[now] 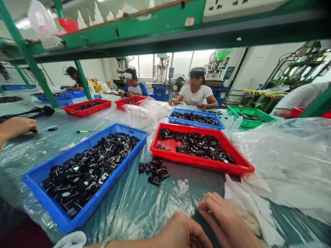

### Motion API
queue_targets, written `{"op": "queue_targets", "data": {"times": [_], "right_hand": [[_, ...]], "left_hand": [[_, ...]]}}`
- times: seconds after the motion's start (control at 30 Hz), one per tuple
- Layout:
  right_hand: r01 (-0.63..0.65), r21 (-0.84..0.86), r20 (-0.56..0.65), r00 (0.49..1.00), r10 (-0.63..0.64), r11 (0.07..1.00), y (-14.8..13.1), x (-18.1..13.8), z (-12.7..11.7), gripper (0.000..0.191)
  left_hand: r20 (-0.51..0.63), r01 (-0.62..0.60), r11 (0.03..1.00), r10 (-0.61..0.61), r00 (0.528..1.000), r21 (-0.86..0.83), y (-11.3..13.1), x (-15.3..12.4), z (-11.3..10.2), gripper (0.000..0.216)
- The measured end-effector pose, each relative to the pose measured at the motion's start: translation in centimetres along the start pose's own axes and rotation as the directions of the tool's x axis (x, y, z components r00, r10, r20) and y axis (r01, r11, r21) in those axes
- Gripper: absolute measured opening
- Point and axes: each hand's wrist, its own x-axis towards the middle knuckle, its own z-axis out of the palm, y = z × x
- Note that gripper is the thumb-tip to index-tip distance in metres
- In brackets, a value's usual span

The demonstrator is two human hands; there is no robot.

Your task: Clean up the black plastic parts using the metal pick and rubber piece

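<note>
My left hand [182,230] is low at the bottom middle, its fingers bent and drawn together. Just right of it, my right hand [227,217] is closed too, with curled fingers turned toward the left. Whatever they may hold is hidden behind the fingers. Ahead of them, a small group of black plastic pieces [154,170] lies loose on the sheeted table, beside some white scraps [181,187]. A crumpled white cloth [254,210] lies against my right hand. Beyond are a blue tray [90,203] and a red tray [207,165], both holding many black pieces.
Another person's hand [19,127] rests at the left edge, near a yellow-green pen-like tool [84,131]. Clear plastic sheeting [289,165] is heaped on the right. Farther trays include a blue one [196,124] and a green one [252,122]. A green shelf beam [155,31] crosses overhead.
</note>
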Motion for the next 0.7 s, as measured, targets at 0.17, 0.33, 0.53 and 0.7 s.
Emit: {"op": "queue_targets", "data": {"times": [0.17, 0.33, 0.53, 0.7], "right_hand": [[-0.601, 0.52, 0.509, 0.789, 0.344, 0.607, -2.0, -1.6, -3.6, 0.023], [-0.731, 0.598, 0.612, 0.681, 0.402, 0.328, -2.8, -2.1, -3.5, 0.025], [-0.747, 0.594, 0.621, 0.662, 0.42, 0.299, -2.9, -2.3, -3.0, 0.025], [-0.759, 0.569, 0.614, 0.648, 0.451, 0.316, -3.4, -2.2, -3.3, 0.028]], "left_hand": [[0.002, -0.009, 0.999, 0.009, 1.0, -0.034, 0.8, -0.9, 0.6, 0.018], [0.005, -0.008, 0.998, 0.008, 1.0, 0.061, 1.5, -1.4, 0.7, 0.011], [0.025, -0.042, 0.994, 0.04, 0.999, 0.097, 1.8, -1.7, 0.4, 0.012], [0.015, -0.043, 0.992, 0.041, 0.999, 0.119, 2.1, -1.7, 0.4, 0.01]]}}
